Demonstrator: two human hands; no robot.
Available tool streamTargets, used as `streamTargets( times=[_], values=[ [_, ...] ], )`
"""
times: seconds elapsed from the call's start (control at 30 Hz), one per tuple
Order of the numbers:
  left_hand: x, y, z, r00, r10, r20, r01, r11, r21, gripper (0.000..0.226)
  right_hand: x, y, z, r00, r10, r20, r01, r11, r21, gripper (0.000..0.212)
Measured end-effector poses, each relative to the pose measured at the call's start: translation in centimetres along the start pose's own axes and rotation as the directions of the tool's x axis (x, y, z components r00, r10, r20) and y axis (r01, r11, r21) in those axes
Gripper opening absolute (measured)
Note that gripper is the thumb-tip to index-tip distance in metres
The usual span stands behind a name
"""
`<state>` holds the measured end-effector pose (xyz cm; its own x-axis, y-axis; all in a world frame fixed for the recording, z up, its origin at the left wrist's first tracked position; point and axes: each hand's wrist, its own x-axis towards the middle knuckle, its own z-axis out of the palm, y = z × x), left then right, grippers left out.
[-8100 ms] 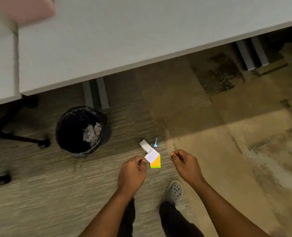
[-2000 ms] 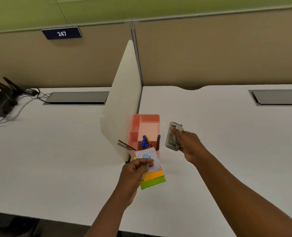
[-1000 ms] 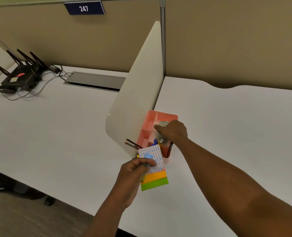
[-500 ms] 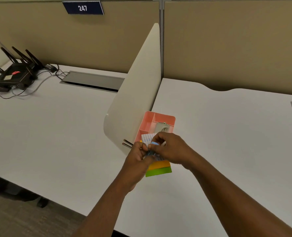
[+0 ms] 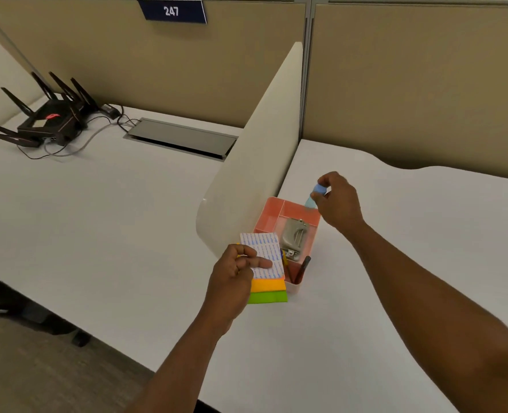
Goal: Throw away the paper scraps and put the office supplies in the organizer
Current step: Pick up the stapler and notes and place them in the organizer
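Note:
A pink organizer (image 5: 273,206) with several compartments stands on the white desk beside a cream divider panel. A grey stapler (image 5: 293,238) lies in its middle compartment, and dark pens lean in the near one. My left hand (image 5: 235,271) grips a sticky note pad (image 5: 269,289) with white, orange and green layers, just in front of the organizer. My right hand (image 5: 337,201) pinches a small light-blue item (image 5: 318,190) above the organizer's far right corner. I cannot tell what that item is.
The cream divider panel (image 5: 261,138) splits the desk. A black router (image 5: 48,122) with antennas and cables sits at the far left, near a grey cable hatch (image 5: 181,138). Tan partition walls stand behind. The white desk surface (image 5: 410,234) extends to the right.
My right hand took the light-blue item from my left hand and lifted it over the organizer's far corner. The stapler now lies in the organizer. My left hand still holds the pad.

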<state>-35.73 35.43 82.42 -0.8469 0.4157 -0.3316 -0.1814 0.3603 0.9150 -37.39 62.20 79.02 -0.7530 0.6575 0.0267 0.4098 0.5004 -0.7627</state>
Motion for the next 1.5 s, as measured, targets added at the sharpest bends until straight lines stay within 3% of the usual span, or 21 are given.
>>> streamTargets(
  times=[0.17, 0.37, 0.47, 0.53, 0.6, 0.7, 0.8, 0.9, 1.0, 1.07, 1.17, 1.27, 1.4, 1.5],
  values=[
    [-0.5, 0.2, 0.2, 0.999, 0.045, -0.02, -0.045, 0.999, -0.012, 0.047, 0.2, 2.8, 2.1, 0.991, -0.029, 0.134, 0.054, 0.98, -0.19, 0.019],
    [-0.5, 0.4, 0.6, 0.993, 0.116, -0.014, -0.116, 0.993, 0.032, 0.078, -0.9, 3.5, 2.1, 0.986, 0.049, 0.157, -0.007, 0.967, -0.254, 0.021],
    [-0.3, 0.9, 0.9, 0.99, 0.144, -0.004, -0.144, 0.989, 0.033, 0.088, -2.9, 1.1, 1.3, 0.996, 0.083, 0.035, -0.079, 0.992, -0.094, 0.023],
    [0.0, 1.0, 1.1, 0.987, 0.159, -0.01, -0.159, 0.987, 0.013, 0.093, -5.3, -1.2, 0.7, 0.98, 0.162, 0.115, -0.178, 0.975, 0.136, 0.038],
    [0.3, 1.0, 1.5, 0.987, 0.162, -0.021, -0.163, 0.987, -0.012, 0.097, -8.3, -3.4, 0.4, 0.922, 0.201, 0.331, -0.316, 0.885, 0.341, 0.038],
    [0.9, 1.0, 2.3, 0.984, 0.172, -0.044, -0.175, 0.983, -0.053, 0.097, -11.6, -4.5, 0.6, 0.854, 0.148, 0.499, -0.384, 0.826, 0.413, 0.025],
    [1.6, 1.1, 2.6, 0.983, 0.16, -0.09, -0.168, 0.981, -0.098, 0.091, -12.8, -4.6, 0.1, 0.707, 0.176, 0.685, -0.65, 0.542, 0.532, 0.024],
    [2.2, 1.4, 2.6, 0.99, 0.058, -0.13, -0.095, 0.948, -0.304, 0.065, -13.5, -4.6, -0.7, 0.584, 0.163, 0.795, -0.793, 0.324, 0.516, 0.021],
    [2.8, 2.0, 2.3, 0.993, -0.111, -0.05, 0.067, 0.843, -0.534, 0.029, -14.1, -4.7, -0.7, 0.503, 0.098, 0.859, -0.848, 0.25, 0.468, 0.023],
    [2.9, 2.2, 2.3, 0.988, -0.15, 0.027, 0.134, 0.767, -0.628, 0.022, -14.5, -4.8, -0.3, 0.47, 0.079, 0.879, -0.866, 0.233, 0.442, 0.025],
    [2.9, 2.4, 2.3, 0.989, -0.133, 0.071, 0.146, 0.739, -0.658, 0.032, -15.0, -5.0, 0.1, 0.489, 0.13, 0.862, -0.859, 0.242, 0.451, 0.022],
    [2.9, 2.4, 2.5, 0.993, -0.108, 0.055, 0.119, 0.783, -0.611, 0.041, -15.3, -5.3, 0.7, 0.555, 0.214, 0.804, -0.828, 0.233, 0.51, 0.017],
    [2.4, 2.3, 2.4, 0.997, -0.03, -0.065, 0.004, 0.931, -0.366, 0.034, -15.3, -5.6, 1.0, 0.667, 0.222, 0.711, -0.736, 0.344, 0.583, 0.023],
    [2.4, 1.9, 2.0, 0.993, 0.016, -0.115, -0.037, 0.983, -0.181, 0.027, -15.2, -5.7, 0.6, 0.679, 0.167, 0.715, -0.695, 0.459, 0.553, 0.026]
  ],
)
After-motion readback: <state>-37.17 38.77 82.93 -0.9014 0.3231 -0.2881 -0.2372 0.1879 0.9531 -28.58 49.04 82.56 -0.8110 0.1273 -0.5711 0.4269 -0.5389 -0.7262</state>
